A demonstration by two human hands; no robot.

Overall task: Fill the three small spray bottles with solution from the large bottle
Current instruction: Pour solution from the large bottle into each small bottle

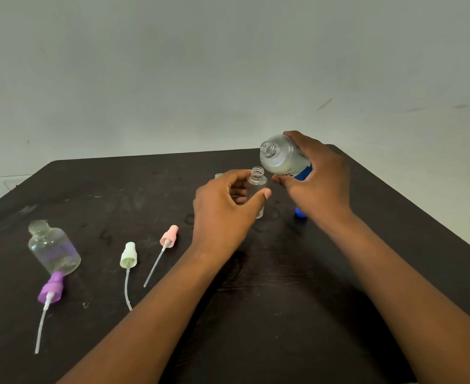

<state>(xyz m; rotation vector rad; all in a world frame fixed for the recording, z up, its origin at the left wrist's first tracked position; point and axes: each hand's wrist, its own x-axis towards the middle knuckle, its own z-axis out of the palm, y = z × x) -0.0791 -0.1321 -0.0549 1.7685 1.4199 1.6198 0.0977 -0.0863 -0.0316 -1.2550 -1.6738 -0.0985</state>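
We look down at a dark, scuffed tabletop [256,314] set against a pale wall. Toward its far edge, our right hand [318,181] grips a large frosted clear plastic bottle with a blue label [282,159], fingers wrapped around its body, tilting its open neck leftward. Just below that neck stands a small clear uncapped spray bottle [257,187], held upright on the tabletop by our left hand [225,214], thumb and curled fingers pinching its sides. Well left of this small bottle sits another clear round bottle [54,249], open. Beside it lie three loose spray pumps with dip tubes: purple [51,289], pale green [128,256] and pink [169,236].
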